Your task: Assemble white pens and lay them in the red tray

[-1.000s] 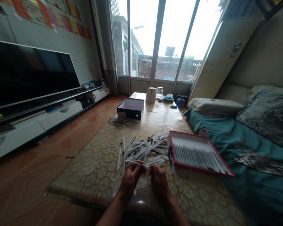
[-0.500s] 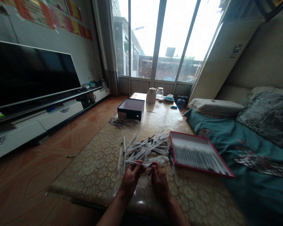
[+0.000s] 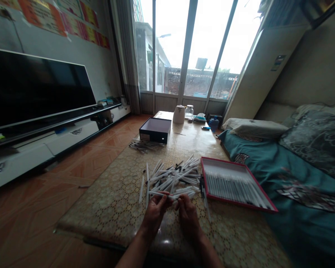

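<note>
A white pen lies crosswise between my two hands, just above the near edge of the pile. My left hand is closed around it, with thumb and fingers pinching the barrel. At the pen's right end the fingers of my right hand are pinched together; exactly what lies between those fingertips is partly hidden. Beyond my hands spreads a loose heap of white pen barrels with some black parts among them. To the right, a red-rimmed box lid holds a row of pens laid side by side.
A dark open box stands farther back on the patterned table, with thin dark rods beside it. At the far end are a kettle, a glass jar and a tissue pack. A sofa borders the right side.
Both hands stay in nearly the same place with the pen between them. The fingers of my right hand shift slightly at its end, and the dark tip there shows less.
</note>
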Available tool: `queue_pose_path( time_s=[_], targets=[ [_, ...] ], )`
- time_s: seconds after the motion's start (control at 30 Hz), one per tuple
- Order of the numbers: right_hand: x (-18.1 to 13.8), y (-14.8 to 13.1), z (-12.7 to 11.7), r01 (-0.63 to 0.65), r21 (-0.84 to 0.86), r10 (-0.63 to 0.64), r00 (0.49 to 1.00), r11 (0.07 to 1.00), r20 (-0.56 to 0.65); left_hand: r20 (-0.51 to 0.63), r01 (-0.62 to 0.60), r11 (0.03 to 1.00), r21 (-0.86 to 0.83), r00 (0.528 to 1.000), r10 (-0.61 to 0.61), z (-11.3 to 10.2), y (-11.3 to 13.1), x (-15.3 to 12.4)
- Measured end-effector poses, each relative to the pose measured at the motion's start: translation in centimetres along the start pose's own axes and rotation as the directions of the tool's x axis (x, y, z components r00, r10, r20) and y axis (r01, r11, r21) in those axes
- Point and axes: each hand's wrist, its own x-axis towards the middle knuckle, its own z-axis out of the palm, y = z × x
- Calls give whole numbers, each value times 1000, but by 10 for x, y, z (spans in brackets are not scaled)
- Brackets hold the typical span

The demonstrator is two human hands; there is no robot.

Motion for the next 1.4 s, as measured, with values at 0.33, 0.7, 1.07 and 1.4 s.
queue_pose_path(
  time_s=[0.33,0.7,1.07,1.4],
  targets=[
    [0,-1,1,-11,27,11,1000,1000,9,-13,-7,999,39,1000,7,4,2,-2],
    [0,-3,1,24,-12,-24,1000,1000,7,-12,-23,999,29,1000,23,3,2,-2],
    [1,-5,-1,23,-25,-23,1000,999,13,-13,-6,999,37,1000,7,5,3,-3],
    [0,3,-1,11,-81,-14,999,997,-44,4,-51,988,144,999,51,4,2,-3]
  ],
)
